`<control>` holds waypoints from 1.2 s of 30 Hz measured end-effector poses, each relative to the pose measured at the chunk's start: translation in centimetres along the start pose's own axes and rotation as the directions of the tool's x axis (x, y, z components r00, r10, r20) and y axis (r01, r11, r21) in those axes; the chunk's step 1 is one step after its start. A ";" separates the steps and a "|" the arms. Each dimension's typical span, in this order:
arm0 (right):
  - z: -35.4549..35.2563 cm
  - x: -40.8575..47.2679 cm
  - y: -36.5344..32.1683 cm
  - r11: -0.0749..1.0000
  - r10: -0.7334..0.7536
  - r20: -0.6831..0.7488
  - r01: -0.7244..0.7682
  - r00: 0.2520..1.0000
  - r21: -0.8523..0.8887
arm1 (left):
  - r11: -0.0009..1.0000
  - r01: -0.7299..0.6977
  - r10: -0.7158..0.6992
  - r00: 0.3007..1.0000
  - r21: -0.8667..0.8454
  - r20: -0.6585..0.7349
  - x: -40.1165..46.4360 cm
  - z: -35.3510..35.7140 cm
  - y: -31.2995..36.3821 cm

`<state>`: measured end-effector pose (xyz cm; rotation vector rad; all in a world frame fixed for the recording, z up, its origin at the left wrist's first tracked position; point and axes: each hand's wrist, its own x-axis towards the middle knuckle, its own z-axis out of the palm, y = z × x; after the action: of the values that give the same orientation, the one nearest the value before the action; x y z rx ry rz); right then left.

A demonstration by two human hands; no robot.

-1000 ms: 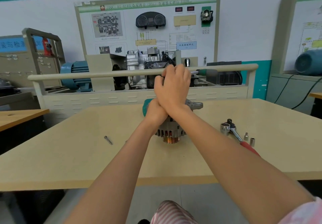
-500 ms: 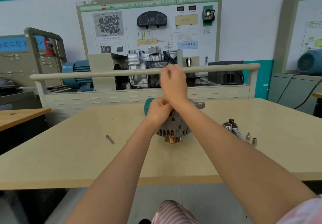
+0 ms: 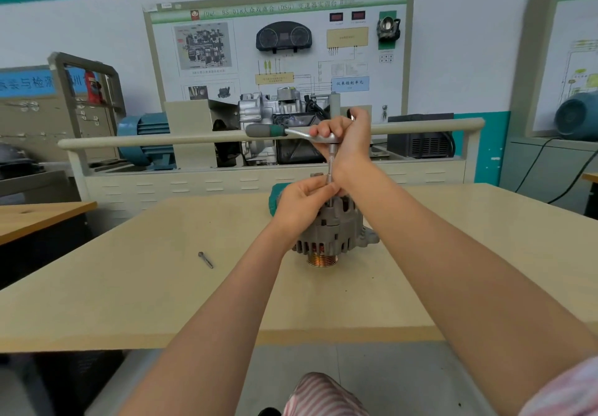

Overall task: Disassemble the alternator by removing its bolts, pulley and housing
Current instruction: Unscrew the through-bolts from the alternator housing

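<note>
Head view: the alternator [image 3: 333, 231] stands pulley-down at the desk [image 3: 129, 286] centre. The right hand [image 3: 348, 139] grips a ratchet [image 3: 291, 133] head above it; the left hand [image 3: 302, 200] pinches the extension bar [image 3: 331, 163] near the housing. A loose bolt [image 3: 205, 259] lies to the left.

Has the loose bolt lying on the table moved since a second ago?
No. The loose bolt lies at the same spot on the table, left of the alternator; only the camera shifted slightly.
</note>
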<state>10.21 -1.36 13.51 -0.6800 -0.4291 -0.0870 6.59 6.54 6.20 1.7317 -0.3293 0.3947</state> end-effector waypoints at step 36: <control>1.9 -2.2 1.7 0.537 -0.517 -0.265 0.067 0.814 -0.841 | 0.997 0.029 -0.024 0.997 0.071 -0.067 0.0 0.3 -0.3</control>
<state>7.87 1.00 12.96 -1.4509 0.0372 -0.8381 6.71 6.30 5.91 1.7869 -0.2464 0.4483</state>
